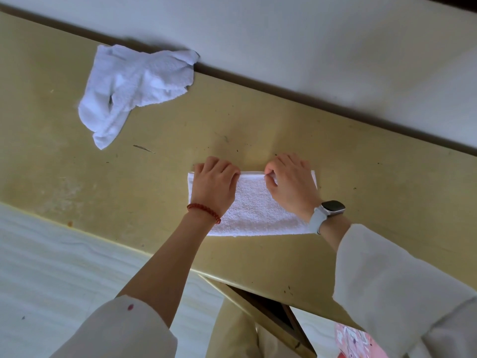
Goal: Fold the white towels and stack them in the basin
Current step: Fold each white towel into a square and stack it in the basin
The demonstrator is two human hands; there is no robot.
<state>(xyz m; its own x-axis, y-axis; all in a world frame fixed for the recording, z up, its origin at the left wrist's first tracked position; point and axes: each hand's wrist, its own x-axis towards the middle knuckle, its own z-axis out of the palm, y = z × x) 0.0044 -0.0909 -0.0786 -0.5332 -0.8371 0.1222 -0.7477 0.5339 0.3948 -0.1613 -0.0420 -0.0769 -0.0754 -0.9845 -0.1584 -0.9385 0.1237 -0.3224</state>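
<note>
A white towel (254, 206), folded into a flat rectangle, lies on the yellow table (165, 182) in front of me. My left hand (214, 186) lies over its left part with curled fingers gripping the far edge. My right hand (293, 182) lies over its right part, thumb and fingers pinching the same far edge. A second white towel (131, 91) sits crumpled at the far left of the table, against the wall. No basin is in view.
A pale wall (284, 40) runs along the table's far side. The table's near edge crosses diagonally, with light floor (51, 275) below at left. Something pink (358, 342) shows at the bottom right, under the table edge.
</note>
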